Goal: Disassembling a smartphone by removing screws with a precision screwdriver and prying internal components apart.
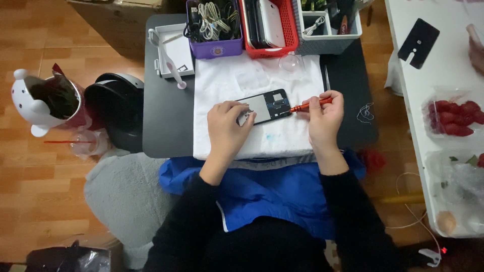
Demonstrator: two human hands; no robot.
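- Looking down from the head camera, I see black sleeves and a blue garment (272, 194) filling the near edge; the lap below them is too dark to read.
- My left hand (227, 126) lies curled over the near-left end of the opened phone (265, 107), fingertips pressing on it, so that end of the phone is hidden.
- My right hand (325, 116) is closed in a pinch around the orange screwdriver (310, 104), whose tip meets the right end of the phone.
- That phone lies back-off on the white cloth (262, 136) in the middle of the dark table (164, 116); its inner parts are too small to make out.
- A thin metal tool (326, 78) lies on the cloth just past the right hand.
- At the left of the table sits a white tray (176, 50) with a pale tool (174, 70) across it.
- Along the far edge stand a purple basket (216, 48) of tangled cables, a red basket (269, 48) holding phones, and a grey organiser (330, 35); all three are cut off by the top of the frame.
- A clear dome (291, 63) rests just before the red basket, hard to identify.
- On the right, a white table (443, 75) carries a black flat piece (418, 43) and a tub of strawberries (454, 118); another person's hand (475, 50) is cut off at the edge.
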